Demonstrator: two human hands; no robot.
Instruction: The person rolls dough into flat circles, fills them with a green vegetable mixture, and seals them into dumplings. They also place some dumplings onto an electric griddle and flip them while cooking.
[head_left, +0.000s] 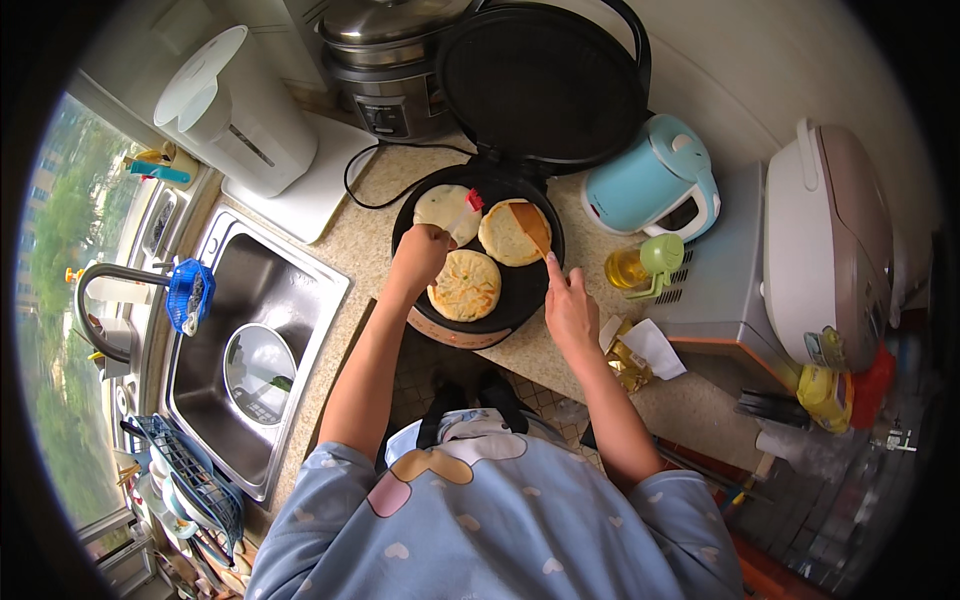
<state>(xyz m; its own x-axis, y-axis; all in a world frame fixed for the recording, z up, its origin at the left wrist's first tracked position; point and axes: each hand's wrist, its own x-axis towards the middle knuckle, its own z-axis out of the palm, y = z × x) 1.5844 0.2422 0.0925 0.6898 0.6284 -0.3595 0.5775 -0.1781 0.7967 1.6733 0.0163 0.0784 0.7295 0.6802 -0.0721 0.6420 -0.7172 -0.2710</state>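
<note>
Three round flatbreads lie in the black pan of an electric griddle (525, 292). My left hand (422, 259) grips a basting brush with a red head (474, 199) and a clear handle, its head over the pale flatbread (442, 206) at the far left. In my right hand (571, 311) is a wooden spatula (531, 225), its blade lying over the right edge of the lightly browned flatbread (510, 238). Nearest me, the third flatbread (466, 286) shows browned patches and orange and green bits. The griddle's round lid (544, 79) stands raised behind the pan.
Right of the griddle are a blue electric kettle (649, 180), an oil bottle with green top (630, 268) and a crumpled gold wrapper (626, 364). A steel sink (217, 367) lies to the left, holding a white bowl (260, 367). An electric cooker (390, 105) stands behind, trailing a black cord.
</note>
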